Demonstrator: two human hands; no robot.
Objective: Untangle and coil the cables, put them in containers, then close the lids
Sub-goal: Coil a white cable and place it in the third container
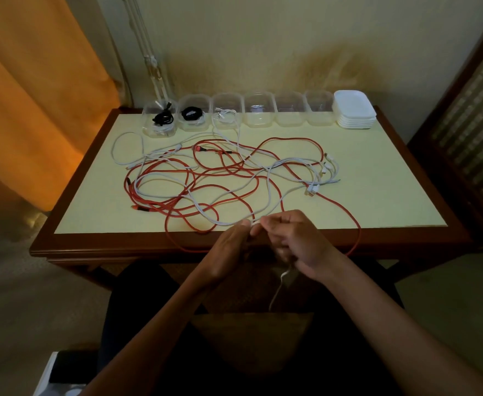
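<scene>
A thin white cable (266, 184) is pinched at the lower centre of the frame, just at the near edge of the table, between the fingertips of the left hand (229, 252) and those of the right hand (294, 244). Both hands are curled around it, fingertips nearly touching each other, and a short white length (277, 287) is seen hanging below the right palm toward the lap.

From the grip the white cable is carried up into a loose tangle spread across the pale yellow tabletop (91, 201), where it is interlaced with long orange-red braided cables (229, 167); one orange-red loop is draped over the dark wooden front rim (120, 244) at the right of the hands. A bunch of white connector ends (324, 170) is gathered at the right of the tangle.

Along the far edge, a row of six clear plastic containers (259, 112) is set, lids off. Coiled black cables (163, 118) are held in the two leftmost, a white coil (225, 114) in the third; the rest look bare. A stack of white lids (354, 110) is placed at the right end of the row. An orange curtain (34, 95) fills the upper left.
</scene>
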